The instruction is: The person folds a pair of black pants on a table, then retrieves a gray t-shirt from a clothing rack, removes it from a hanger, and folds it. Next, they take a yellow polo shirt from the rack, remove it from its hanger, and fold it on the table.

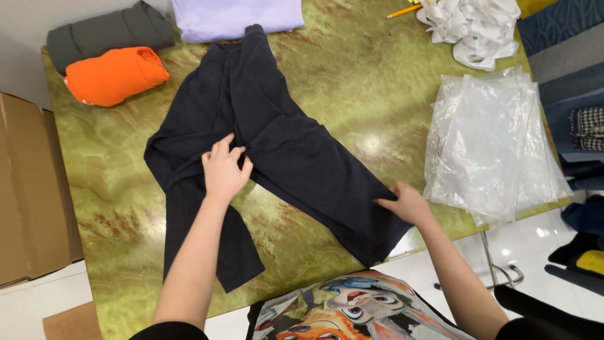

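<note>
A pair of dark navy trousers (277, 135) lies spread on a green-gold marbled table (352, 75), waistband at the far end, the two legs splaying toward me. My left hand (223, 170) presses flat on the crotch area where the legs part, fingers slightly spread. My right hand (406, 203) pinches the outer edge of the right leg near its hem, by the table's near edge. The left leg's hem hangs close to the front edge.
A rolled orange garment (116, 75) and a grey one (107, 33) sit at the far left, a folded lilac garment (236, 17) at the back. Clear plastic bags (491, 145) are stacked at right, white crumpled cloth (478, 28) behind them. A cardboard box (28, 189) stands left.
</note>
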